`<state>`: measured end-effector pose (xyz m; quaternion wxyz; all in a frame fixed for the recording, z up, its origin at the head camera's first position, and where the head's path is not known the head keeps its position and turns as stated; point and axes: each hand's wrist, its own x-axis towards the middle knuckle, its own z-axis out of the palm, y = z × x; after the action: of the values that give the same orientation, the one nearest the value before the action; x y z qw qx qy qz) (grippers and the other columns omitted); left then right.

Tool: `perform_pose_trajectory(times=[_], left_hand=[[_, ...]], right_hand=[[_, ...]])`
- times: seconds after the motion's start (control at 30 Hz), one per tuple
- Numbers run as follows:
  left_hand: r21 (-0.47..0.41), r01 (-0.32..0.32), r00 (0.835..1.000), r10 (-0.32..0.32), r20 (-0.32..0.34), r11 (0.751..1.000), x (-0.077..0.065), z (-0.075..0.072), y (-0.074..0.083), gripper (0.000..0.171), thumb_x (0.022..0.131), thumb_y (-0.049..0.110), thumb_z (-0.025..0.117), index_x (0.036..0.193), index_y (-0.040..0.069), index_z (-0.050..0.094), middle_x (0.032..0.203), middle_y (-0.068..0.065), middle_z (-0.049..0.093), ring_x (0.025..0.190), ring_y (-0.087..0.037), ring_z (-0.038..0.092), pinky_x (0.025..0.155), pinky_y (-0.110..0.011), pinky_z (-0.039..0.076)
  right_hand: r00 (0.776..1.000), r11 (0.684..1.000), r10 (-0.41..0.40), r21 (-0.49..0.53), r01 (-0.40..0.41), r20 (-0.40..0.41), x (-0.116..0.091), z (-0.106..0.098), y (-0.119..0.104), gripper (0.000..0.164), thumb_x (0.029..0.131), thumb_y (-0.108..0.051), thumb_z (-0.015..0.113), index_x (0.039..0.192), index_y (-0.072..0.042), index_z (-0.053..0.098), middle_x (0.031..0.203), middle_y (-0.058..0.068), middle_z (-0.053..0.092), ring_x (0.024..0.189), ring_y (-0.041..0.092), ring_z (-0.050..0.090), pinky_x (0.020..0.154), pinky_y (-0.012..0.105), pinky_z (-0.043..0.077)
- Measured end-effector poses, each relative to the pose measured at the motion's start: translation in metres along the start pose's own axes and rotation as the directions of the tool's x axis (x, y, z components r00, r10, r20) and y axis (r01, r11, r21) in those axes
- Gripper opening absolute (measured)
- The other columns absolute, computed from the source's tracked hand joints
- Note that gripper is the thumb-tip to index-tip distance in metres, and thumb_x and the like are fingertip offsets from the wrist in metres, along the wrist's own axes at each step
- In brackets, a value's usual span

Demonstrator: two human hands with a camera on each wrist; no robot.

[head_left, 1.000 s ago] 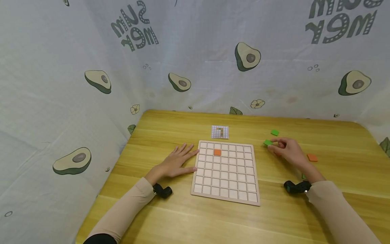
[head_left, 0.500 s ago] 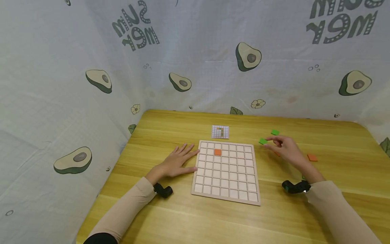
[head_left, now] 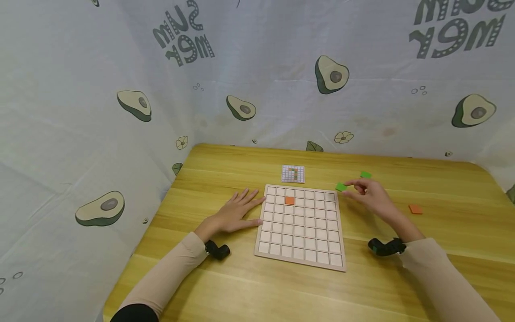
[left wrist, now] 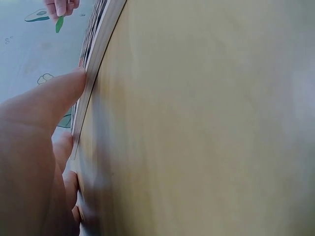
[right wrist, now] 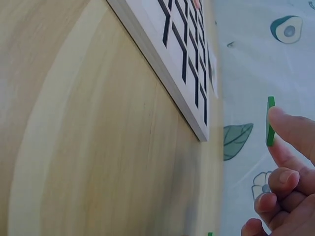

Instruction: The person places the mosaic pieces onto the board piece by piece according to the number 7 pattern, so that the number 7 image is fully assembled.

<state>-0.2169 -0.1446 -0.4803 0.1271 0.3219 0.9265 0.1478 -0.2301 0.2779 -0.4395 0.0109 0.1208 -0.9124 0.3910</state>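
A pale wooden grid board (head_left: 299,228) lies on the table, with one orange square tile (head_left: 289,201) in a cell of its second row. My left hand (head_left: 233,213) rests spread on the table, thumb and index fingertips against the board's left edge; the left wrist view shows the thumb at that edge. Thumb and index finger of my right hand (head_left: 372,197) pinch a green square tile (right wrist: 270,121) by its edge, raised above the table near the board's far right corner. The other fingers of that hand are curled.
A small printed pattern card (head_left: 293,174) lies just beyond the board. Another green tile (head_left: 365,175) sits behind my right hand, and a loose orange tile (head_left: 415,209) lies right of it. Patterned cloth (head_left: 281,89) hangs behind the table.
My right hand has carried the green tile leftward, from over the table to beside the board's far right corner. The left hand stays in place.
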Motion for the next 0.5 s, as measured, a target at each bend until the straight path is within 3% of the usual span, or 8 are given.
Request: perform_pose_trajectory(times=[0.5], left_hand=[[0.011, 0.004, 1.000, -0.004, 0.005, 1.000, 0.001, 0.000, -0.001, 0.077, 0.098, 0.069, 0.038, 0.161, 0.033, 0.012, 0.167, -0.001, 0.000, 0.151, -0.028, -0.006, 0.119, -0.049, -0.004]], right_hand=[[0.998, 0.994, -0.059, 0.090, 0.056, 0.026, 0.006, 0.013, -0.006, 0.029, 0.094, -0.016, 0.072, 0.113, 0.006, 0.068, 0.072, 0.006, 0.034, 0.065, 0.016, 0.031, 0.053, 0.029, 0.026]])
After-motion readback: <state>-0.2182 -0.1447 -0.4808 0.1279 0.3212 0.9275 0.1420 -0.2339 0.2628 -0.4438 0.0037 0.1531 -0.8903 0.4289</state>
